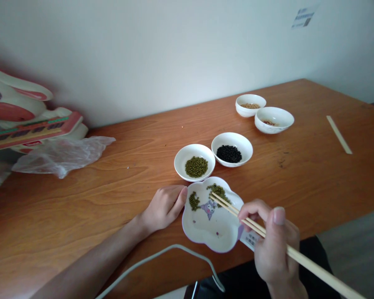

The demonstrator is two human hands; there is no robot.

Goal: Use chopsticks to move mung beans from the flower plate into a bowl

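Observation:
In the head view, a white flower-shaped plate [202, 230] with a lilac rim and a cartoon figure lies on the table. Two groups of green mung beans [193, 201] are in its upper part, with a few small dark bits lower down. My left hand [166, 207] is closed at the plate's left rim, its thumb against the edge and its other fingers curled and partly hidden. A pair of wooden chopsticks [230, 209] is in my right hand [276, 243]; their tips are close together at the right-hand beans. Whether a bean is between the tips, I cannot tell.
Beyond the plate stand a bowl of mung beans [189, 172] and a bowl of black beans [247, 151]. Two more white bowls [276, 126] sit farther back right. A pale strip [339, 135], a plastic bag [65, 155], a cartoon figure [34, 112] and a cable [149, 256] surround them.

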